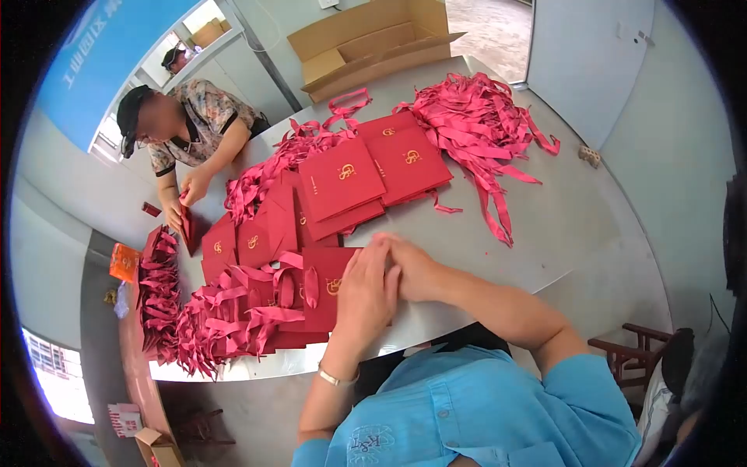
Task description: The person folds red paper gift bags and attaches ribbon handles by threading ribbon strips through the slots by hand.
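Both our hands, left hand [362,292] and right hand [414,268], touch each other at the right side of a gold-lettered red gift bag [322,313] on the desk [560,222]; we cannot tell whether either grips it. Beyond, we see stacked bags [338,175] beside heaped pink ribbons [475,117].

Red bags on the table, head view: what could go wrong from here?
1. Tangling: the loose ribbon pile is a jumble, so pulling one strand could drag others along.
2. Sliding: the flat red bags in the middle overlap unevenly, so a nudge might shift the upper ones.
3. Snagging: ribbon handles lie close beside the left hand, which could catch one when it moves.
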Demonstrator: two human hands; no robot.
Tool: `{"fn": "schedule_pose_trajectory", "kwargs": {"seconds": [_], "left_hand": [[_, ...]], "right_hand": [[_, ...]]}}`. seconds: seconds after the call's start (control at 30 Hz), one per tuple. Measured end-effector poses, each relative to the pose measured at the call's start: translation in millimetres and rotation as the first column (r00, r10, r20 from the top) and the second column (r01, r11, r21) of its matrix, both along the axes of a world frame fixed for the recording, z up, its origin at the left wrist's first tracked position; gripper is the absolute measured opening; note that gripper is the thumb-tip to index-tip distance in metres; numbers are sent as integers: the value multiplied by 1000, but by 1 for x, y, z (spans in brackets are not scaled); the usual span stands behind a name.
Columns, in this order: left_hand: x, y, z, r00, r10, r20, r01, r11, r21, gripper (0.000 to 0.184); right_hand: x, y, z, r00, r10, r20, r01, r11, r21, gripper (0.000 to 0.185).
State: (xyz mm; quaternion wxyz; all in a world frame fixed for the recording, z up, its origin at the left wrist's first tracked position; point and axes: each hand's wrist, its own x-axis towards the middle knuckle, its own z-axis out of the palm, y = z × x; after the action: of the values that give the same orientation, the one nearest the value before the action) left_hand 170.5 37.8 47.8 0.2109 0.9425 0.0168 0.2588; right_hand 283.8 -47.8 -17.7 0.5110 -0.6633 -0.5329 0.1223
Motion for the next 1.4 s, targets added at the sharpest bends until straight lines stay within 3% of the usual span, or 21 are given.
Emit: {"fn": "schedule_pose_trajectory", "kwargs": {"seconds": [0.03, 0.07, 0.13, 0.17, 0.2, 0.23, 0.3, 0.4, 0.53, 0.6, 0.73, 0.8, 0.93, 1.0, 1.03, 1.1, 1.13, 1.2, 1.33, 1.4], "left_hand": [[9, 3, -5, 1000, -14, -6, 14, 994, -111, 39], [17, 6, -12, 1000, -3, -3, 3, 995, -101, 39], [28, 12, -27, 986, 61, -152, -69, 996, -52, 42], [29, 14, -34, 986, 81, -146, -88, 995, -44, 42], [26, 16, -41, 983, 109, -145, -79, 977, 198, 43], [21, 16, -42, 979, 141, -146, -67, 903, 425, 45], [14, 19, -48, 967, 174, -186, -91, 917, 387, 45], [4, 35, -61, 962, 249, -115, -162, 855, 493, 39], [-18, 70, -65, 975, 212, -69, -149, 851, 504, 38], [-32, 91, -63, 960, 250, -124, -160, 858, 489, 38], [-59, 122, -58, 958, 250, -137, -154, 858, 490, 42], [-60, 123, -57, 950, 260, -175, -136, 845, 517, 43], [-48, 107, -48, 929, 306, -210, -145, 820, 553, 42], [-43, 96, -49, 925, 324, -198, -168, 817, 552, 39], [-41, 91, -48, 913, 350, -210, -177, 803, 569, 37], [-41, 85, -44, 927, 328, -183, -176, 810, 560, 36], [-41, 82, -42, 937, 309, -162, -176, 820, 545, 34], [-42, 74, -34, 946, 281, -164, -160, 841, 518, 33], [-36, 65, -34, 963, 231, -137, -137, 860, 491, 34], [-30, 61, -35, 960, 229, -158, -122, 857, 500, 38]], "right_hand": [[7, 0, 6, 985, 6, -173, -3, 1000, 20, 54], [13, -5, 13, 985, -161, -65, 161, 987, -10, 49], [31, -6, 7, 958, -283, -49, 284, 959, 16, 43], [43, -5, -1, 930, -354, 95, 346, 933, 96, 42], [51, -5, -7, 877, -423, 227, 388, 903, 185, 41], [52, -6, -5, 888, -399, 228, 362, 913, 188, 41], [48, -8, 0, 934, -356, 32, 355, 934, 23, 34], [34, -5, 6, 956, -288, -51, 282, 954, -100, 30], [23, -3, 16, 967, -249, -50, 241, 962, -125, 28], [24, -1, 22, 976, -215, 38, 218, 971, -94, 29], [24, 4, 42, 982, -190, 0, 189, 975, -114, 33], [34, 16, 37, 922, -215, 323, 224, 974, 8, 37], [44, 51, 52, 796, -307, 521, 311, 947, 83, 49], [56, 64, 57, 713, -312, 628, 377, 926, 32, 67], [63, 68, 59, 708, -318, 631, 381, 924, 39, 67], [75, 75, 61, 643, -230, 730, 395, 917, -59, 81], [82, 79, 59, 642, -233, 731, 397, 916, -56, 81], [93, 82, 55, 709, -53, 703, 348, 894, -283, 78], [104, 79, 47, 805, -67, 590, 257, 935, -245, 72], [106, 76, 44, 835, -139, 533, 212, 974, -79, 57]]}}
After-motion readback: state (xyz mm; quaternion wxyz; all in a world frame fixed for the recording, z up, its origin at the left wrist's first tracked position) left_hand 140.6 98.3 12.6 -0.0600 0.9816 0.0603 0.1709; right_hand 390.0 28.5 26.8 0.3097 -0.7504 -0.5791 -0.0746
